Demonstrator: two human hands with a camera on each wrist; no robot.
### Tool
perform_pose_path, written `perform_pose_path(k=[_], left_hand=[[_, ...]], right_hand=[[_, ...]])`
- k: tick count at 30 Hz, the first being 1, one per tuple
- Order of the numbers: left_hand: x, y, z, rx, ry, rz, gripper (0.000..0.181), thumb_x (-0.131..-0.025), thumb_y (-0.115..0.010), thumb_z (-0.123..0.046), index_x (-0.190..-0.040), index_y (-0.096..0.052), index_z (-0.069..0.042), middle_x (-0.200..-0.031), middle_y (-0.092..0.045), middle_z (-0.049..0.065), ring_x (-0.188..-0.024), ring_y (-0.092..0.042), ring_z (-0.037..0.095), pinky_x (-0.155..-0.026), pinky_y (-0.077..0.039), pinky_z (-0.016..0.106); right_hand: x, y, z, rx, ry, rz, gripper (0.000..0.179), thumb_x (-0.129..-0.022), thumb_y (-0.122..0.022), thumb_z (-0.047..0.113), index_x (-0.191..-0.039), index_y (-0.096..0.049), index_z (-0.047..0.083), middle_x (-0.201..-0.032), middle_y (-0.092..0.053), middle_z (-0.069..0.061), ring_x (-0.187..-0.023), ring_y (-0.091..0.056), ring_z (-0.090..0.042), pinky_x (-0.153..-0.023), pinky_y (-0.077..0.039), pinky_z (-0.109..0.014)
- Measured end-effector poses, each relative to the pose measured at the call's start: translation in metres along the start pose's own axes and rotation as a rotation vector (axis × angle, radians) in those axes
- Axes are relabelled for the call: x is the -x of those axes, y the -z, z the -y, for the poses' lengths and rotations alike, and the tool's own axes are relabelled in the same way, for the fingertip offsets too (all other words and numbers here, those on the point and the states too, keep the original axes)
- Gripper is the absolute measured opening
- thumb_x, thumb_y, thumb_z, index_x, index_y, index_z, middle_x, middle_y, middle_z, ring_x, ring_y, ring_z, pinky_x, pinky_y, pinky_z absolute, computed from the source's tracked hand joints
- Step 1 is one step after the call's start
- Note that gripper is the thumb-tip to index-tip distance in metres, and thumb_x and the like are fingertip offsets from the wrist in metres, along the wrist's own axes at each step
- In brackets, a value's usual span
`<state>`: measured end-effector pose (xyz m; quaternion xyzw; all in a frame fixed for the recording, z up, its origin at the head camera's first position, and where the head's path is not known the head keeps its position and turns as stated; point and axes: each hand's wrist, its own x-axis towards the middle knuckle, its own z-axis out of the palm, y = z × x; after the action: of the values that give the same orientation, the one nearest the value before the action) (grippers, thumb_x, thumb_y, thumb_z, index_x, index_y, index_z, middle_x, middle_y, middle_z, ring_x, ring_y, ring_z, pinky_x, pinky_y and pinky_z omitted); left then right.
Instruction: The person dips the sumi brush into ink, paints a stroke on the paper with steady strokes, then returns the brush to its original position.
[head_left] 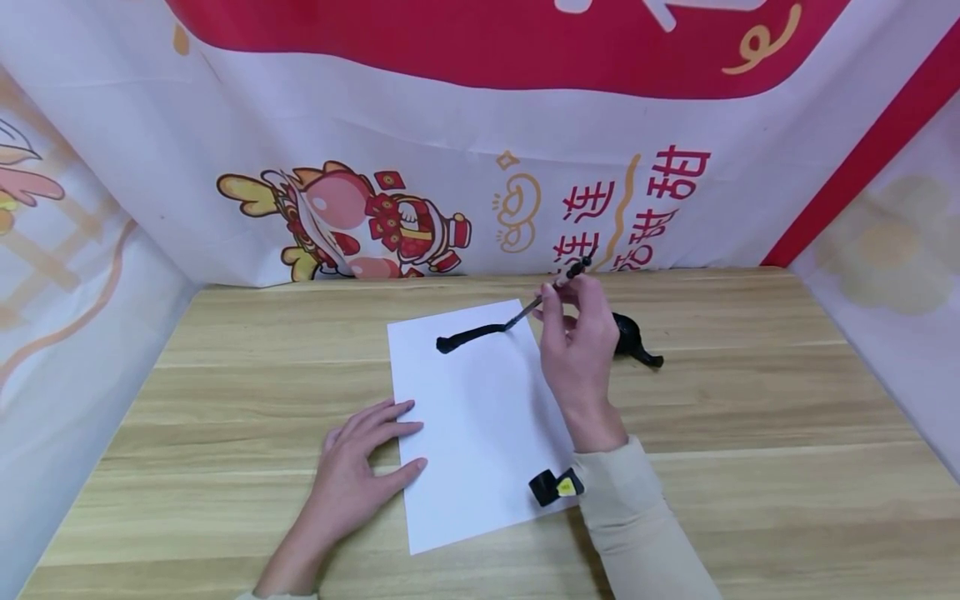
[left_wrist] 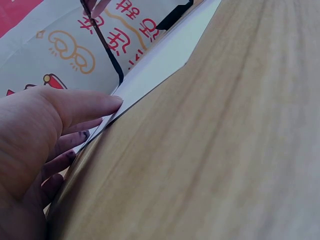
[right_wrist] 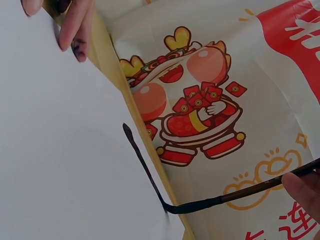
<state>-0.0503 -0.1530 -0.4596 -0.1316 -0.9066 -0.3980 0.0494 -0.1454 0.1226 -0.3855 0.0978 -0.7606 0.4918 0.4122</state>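
My right hand [head_left: 581, 342] pinches a calligraphy brush [head_left: 534, 302] by its shaft. The brush's dark tip touches a sheet of white paper [head_left: 480, 442] near its top right edge, at the end of a thick black ink stroke [head_left: 471, 335]. In the right wrist view the bristles [right_wrist: 192, 206] bend where they meet that stroke. My left hand [head_left: 363, 467] rests with spread fingers at the paper's left edge, thumb and fingertips on the sheet. Dark smudges mark some left fingertips [left_wrist: 84, 135].
A glossy black object with a curved end [head_left: 636, 340] lies on the wooden table [head_left: 750, 400], partly hidden behind my right hand. A small black item with a yellow label [head_left: 555, 487] shows beside my right cuff. Printed cloth [head_left: 450, 125] hangs along the table's back edge.
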Motion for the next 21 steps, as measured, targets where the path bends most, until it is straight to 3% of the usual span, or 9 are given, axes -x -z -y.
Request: perform_pose_path(k=[10, 17, 21], left_hand=[[0.0001, -0.0003, 0.0007, 0.005, 0.000, 0.003, 0.041, -0.084, -0.093, -0.025, -0.123, -0.080, -0.024, -0.154, -0.065, -0.001, -0.150, -0.051, 0.033, -0.114, -0.025, 0.060], [0.0001, -0.0006, 0.0014, 0.007, 0.000, 0.003, 0.041, -0.084, -0.093, -0.025, -0.123, -0.080, -0.025, -0.154, -0.065, -0.001, -0.150, -0.051, 0.032, -0.114, -0.025, 0.061], [0.0000, -0.0007, 0.0019, 0.004, 0.001, 0.003, 0.041, -0.084, -0.093, -0.025, -0.123, -0.080, -0.025, -0.154, -0.065, -0.002, -0.150, -0.051, 0.032, -0.114, -0.025, 0.061]], right_hand=[[-0.0017, 0.0018, 0.0000, 0.015, -0.018, -0.017, 0.021, -0.108, -0.065, 0.012, -0.114, -0.062, -0.008, -0.105, -0.071, -0.021, -0.094, -0.077, -0.028, -0.074, -0.062, -0.017], [-0.0021, 0.0031, -0.0012, 0.028, -0.028, -0.021, 0.021, -0.108, -0.065, 0.013, -0.115, -0.062, -0.007, -0.105, -0.072, -0.019, -0.094, -0.076, -0.026, -0.073, -0.064, -0.023], [-0.0020, 0.0045, -0.0010, 0.039, -0.045, -0.011, 0.024, -0.110, -0.063, 0.016, -0.117, -0.062, -0.007, -0.107, -0.072, -0.019, -0.096, -0.076, -0.026, -0.075, -0.063, -0.020]])
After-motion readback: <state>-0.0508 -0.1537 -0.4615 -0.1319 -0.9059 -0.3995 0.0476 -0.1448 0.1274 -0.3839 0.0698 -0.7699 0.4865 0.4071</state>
